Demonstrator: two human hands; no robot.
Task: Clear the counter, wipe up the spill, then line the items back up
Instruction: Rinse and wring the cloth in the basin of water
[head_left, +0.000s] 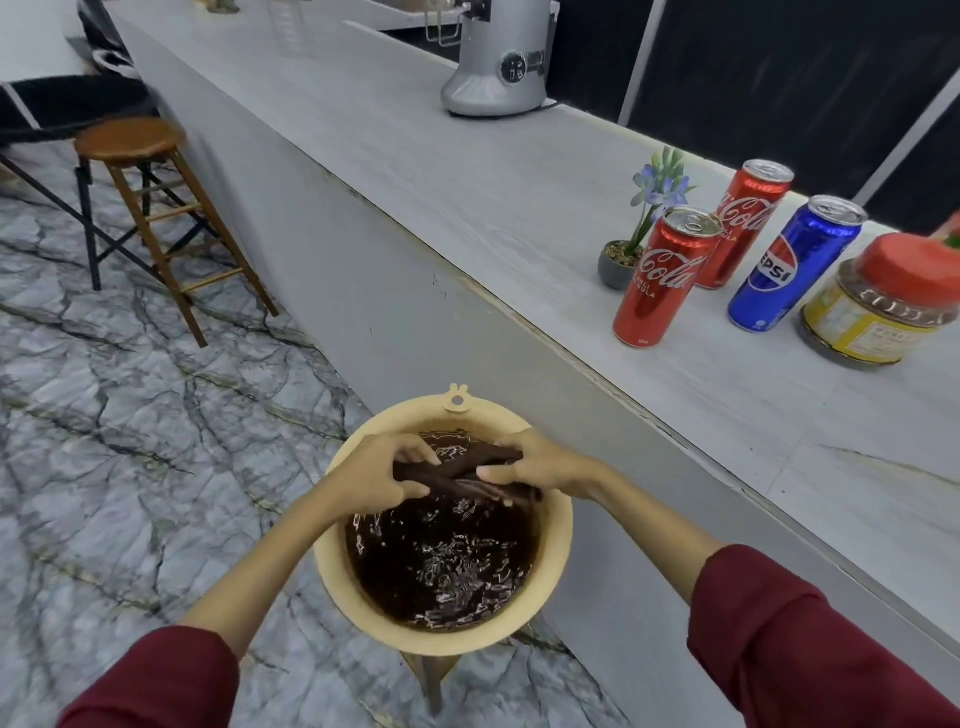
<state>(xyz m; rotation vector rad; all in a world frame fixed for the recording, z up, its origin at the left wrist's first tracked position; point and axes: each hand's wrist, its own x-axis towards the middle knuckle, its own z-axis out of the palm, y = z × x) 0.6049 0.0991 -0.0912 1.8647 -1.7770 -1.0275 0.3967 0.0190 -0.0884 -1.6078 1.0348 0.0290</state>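
Note:
Both hands grip a dark brown cloth (457, 475), twisted into a roll, over a beige basin (558, 540) of dark rippling water. My left hand (382, 475) holds the cloth's left end and my right hand (540, 467) holds its right end. The basin rests on a wooden stand beside the counter (467, 171). On the counter at the right stand two red Coca-Cola cans (662, 278) (748, 223), a blue Pepsi can (792, 265), a red-lidded jar (878, 306) and a small potted flower (621, 260).
A grey grinder machine (498, 57) stands farther back on the counter. A wooden stool (150, 208) and a black folding table leg stand on the marbled floor at the left. The counter's front edge runs diagonally just right of the basin.

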